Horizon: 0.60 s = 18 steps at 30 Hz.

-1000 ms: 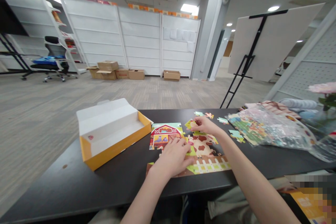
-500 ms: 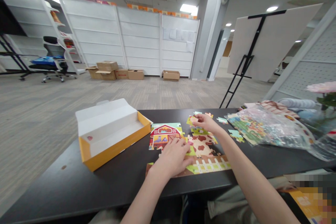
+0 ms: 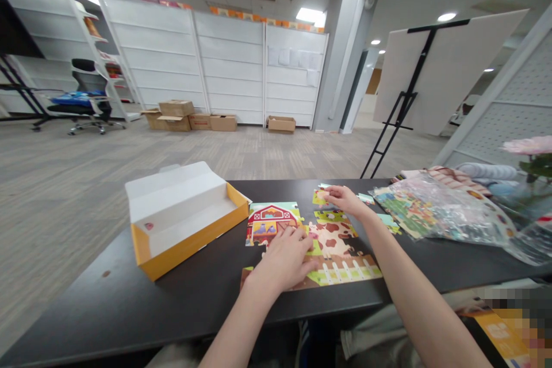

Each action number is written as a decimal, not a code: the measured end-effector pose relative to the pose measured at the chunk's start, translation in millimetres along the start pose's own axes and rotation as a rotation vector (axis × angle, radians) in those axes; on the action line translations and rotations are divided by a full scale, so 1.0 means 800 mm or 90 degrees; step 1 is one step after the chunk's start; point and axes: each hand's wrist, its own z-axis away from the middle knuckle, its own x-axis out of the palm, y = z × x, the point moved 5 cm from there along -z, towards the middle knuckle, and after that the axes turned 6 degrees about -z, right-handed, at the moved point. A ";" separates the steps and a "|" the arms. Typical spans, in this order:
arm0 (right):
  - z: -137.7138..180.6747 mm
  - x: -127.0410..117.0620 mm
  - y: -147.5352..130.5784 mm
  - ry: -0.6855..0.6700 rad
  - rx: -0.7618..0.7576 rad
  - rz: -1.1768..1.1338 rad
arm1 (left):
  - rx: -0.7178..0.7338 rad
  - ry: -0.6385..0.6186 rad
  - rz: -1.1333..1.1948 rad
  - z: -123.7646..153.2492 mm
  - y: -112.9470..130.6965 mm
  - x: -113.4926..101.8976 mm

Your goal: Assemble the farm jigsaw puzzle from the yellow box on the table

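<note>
A partly joined jigsaw puzzle (image 3: 338, 237) lies on the black table, showing a red barn, a brown-spotted cow and a white fence. My left hand (image 3: 288, 256) rests flat across its middle with the fingers spread, covering some of the picture between barn and cow. Beyond the cow section, my right hand (image 3: 344, 200) pinches a yellow-green puzzle piece (image 3: 319, 197) by its right side. Other loose pieces lie around that hand, among them a pale blue and green puzzle piece (image 3: 389, 222) to its right.
An open yellow box (image 3: 190, 244) with a white inside stands left of the puzzle. To the right lie a clear plastic bag (image 3: 448, 207) with printed contents and rolled cloths (image 3: 487, 171). An easel with a board (image 3: 409, 92) stands behind the table (image 3: 107, 322).
My right hand has moved slightly right with the puzzle piece in its fingers. My left hand stays in place on the puzzle.
</note>
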 end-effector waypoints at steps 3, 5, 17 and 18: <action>0.002 -0.003 0.004 -0.017 0.017 0.006 | 0.001 -0.001 -0.004 0.000 0.001 0.000; 0.002 -0.002 0.007 -0.031 0.023 0.014 | 0.000 -0.006 -0.005 0.000 0.002 -0.002; 0.003 0.009 0.009 -0.064 0.030 0.042 | -0.009 -0.016 0.003 0.000 0.004 -0.004; 0.003 0.008 0.006 -0.056 0.032 0.038 | -0.010 -0.017 0.006 0.001 0.004 -0.005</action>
